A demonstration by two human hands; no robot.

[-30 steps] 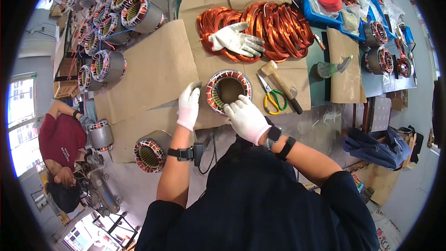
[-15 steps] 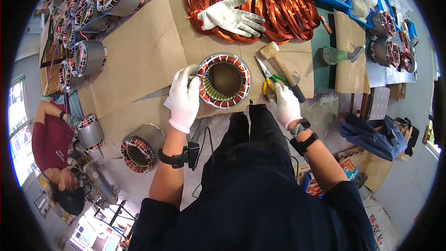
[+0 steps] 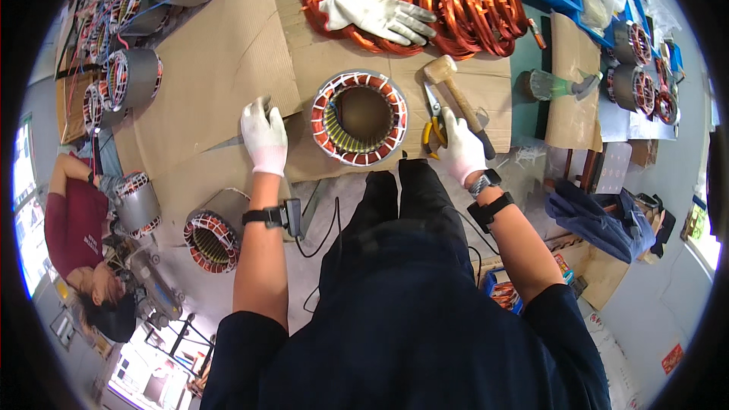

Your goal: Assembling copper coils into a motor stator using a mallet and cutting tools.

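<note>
The left hand is curling loosely, seemingly empty, beside the wound stator, which is standing on cardboard. The right hand is covering part of the scissors; whether it is gripping, I cannot tell. Careless lifting could be knocking the scissors against the stator.
</note>
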